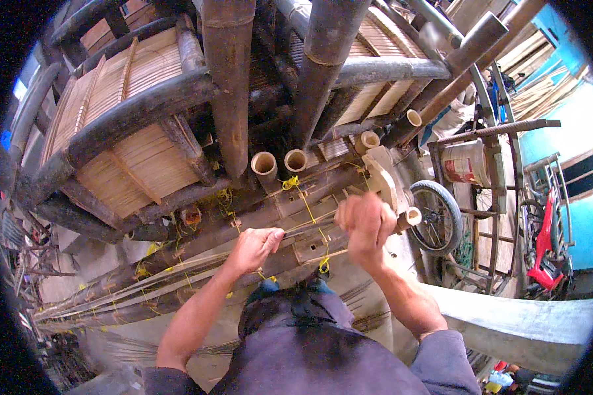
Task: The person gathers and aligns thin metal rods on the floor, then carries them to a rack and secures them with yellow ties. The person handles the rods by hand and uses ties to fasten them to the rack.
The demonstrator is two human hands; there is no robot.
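Note:
My left hand (257,249) is closed, thumb on top, around long thin pale strips (158,283) that look like split bamboo. They trail away to the lower left. A thin dark length (308,227) runs from its thumb toward my right hand. My right hand (367,227) is a raised fist, slightly blurred; what it grips, if anything, is hidden. Beneath both hands lie long dark bamboo poles (207,227) with square slots cut in them. Yellow ties (323,264) are knotted around the poles. A curved pale wooden piece (385,178) stands just beyond my right hand.
Dark bamboo chairs with slatted panels (138,168) crowd the far side. Upright bamboo posts (230,85) and cut bamboo ends (264,164) rise close beyond my hands. To the right are a wheel (435,217), a white bucket (464,162) and a pale ledge (514,319).

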